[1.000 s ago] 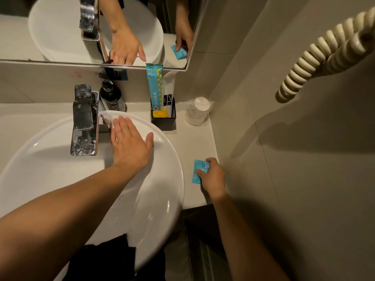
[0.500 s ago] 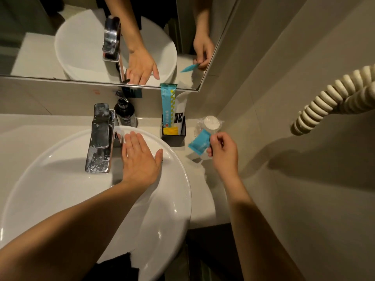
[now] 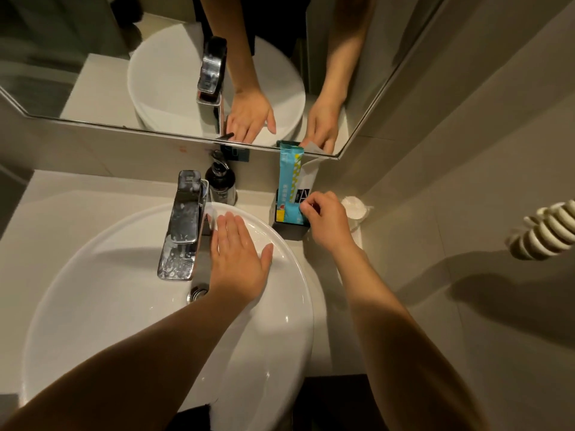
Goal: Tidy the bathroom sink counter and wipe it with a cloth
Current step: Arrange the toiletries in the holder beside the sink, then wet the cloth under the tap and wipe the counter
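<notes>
Blue packet (image 3: 294, 213) moved from counter to black holder (image 3: 289, 228) — right hand (image 3: 326, 223) pinching; label unreadable.

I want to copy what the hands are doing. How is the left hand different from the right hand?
The left hand lies flat and open on the white sink beside the tap; the right hand is curled, fingers pinched. The left hand holds nothing; the right hand pinches a small blue packet at the black holder. The left hand is over the basin; the right hand is over the counter's back corner. Both are bare.
</notes>
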The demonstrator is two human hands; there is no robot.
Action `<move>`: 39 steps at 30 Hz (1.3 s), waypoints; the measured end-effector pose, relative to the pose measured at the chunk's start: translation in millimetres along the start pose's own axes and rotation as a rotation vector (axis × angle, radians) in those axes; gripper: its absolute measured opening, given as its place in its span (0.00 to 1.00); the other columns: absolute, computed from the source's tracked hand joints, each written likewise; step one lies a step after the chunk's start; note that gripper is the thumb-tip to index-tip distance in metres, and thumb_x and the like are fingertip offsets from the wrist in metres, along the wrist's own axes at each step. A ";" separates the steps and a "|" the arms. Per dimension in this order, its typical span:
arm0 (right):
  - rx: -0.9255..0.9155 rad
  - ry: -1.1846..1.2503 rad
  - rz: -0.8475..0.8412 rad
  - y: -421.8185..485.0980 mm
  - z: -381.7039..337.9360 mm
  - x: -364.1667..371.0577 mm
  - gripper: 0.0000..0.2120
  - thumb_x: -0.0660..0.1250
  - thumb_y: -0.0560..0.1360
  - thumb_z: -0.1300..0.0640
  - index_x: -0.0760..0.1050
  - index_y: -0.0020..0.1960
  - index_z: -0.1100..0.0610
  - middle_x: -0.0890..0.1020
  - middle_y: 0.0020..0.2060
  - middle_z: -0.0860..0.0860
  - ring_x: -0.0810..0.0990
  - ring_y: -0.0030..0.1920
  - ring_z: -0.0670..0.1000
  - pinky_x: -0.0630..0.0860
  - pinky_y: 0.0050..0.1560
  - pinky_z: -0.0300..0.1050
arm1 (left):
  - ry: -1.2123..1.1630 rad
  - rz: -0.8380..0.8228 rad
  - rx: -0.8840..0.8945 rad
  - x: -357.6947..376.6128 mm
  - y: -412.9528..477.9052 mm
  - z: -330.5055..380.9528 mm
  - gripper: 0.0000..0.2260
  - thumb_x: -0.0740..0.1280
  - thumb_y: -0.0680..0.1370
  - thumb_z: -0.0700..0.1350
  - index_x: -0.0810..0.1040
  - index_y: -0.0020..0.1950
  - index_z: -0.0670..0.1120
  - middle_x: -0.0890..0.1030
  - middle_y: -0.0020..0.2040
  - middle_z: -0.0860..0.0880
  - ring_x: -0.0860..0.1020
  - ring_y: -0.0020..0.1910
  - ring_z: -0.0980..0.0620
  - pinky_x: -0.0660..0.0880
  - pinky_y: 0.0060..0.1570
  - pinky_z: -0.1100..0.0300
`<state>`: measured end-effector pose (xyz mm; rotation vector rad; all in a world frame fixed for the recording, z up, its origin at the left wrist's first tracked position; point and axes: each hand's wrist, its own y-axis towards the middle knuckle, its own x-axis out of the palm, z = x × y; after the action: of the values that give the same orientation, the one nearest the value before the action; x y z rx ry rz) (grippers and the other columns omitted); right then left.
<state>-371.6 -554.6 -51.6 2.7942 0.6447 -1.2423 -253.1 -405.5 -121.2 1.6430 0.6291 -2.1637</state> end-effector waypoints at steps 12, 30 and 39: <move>0.154 -0.035 0.054 9.4 8.1 17.4 0.03 0.74 0.75 0.58 0.86 0.45 0.56 0.77 0.53 0.55 0.75 0.48 0.49 0.70 0.47 0.39 | 0.028 0.043 0.011 2.3 -1.6 -1.5 0.39 0.49 0.82 0.63 0.50 0.81 0.36 0.55 0.82 0.36 0.52 0.82 0.38 0.50 0.79 0.44; 0.131 0.262 -0.002 -114.2 -10.2 4.7 0.04 0.71 0.75 0.56 0.84 0.43 0.54 0.85 0.38 0.50 0.79 0.38 0.44 0.77 0.44 0.42 | -0.301 -0.207 0.083 -47.4 -13.6 -12.6 0.38 0.58 0.83 0.57 0.44 0.82 0.38 0.44 0.84 0.38 0.42 0.83 0.41 0.42 0.81 0.47; 0.001 -0.081 -0.708 -210.4 -22.9 78.7 0.10 0.72 0.73 0.44 0.82 0.48 0.50 0.85 0.43 0.48 0.83 0.43 0.50 0.81 0.52 0.56 | -0.313 -0.373 0.017 -72.3 -161.2 -137.9 0.22 0.58 0.83 0.56 0.72 0.71 0.44 0.77 0.66 0.41 0.76 0.63 0.40 0.72 0.62 0.44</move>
<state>-387.3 -329.5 -60.8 2.5614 1.7158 -1.4014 -207.2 -194.5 -61.2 1.2266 0.8758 -2.6212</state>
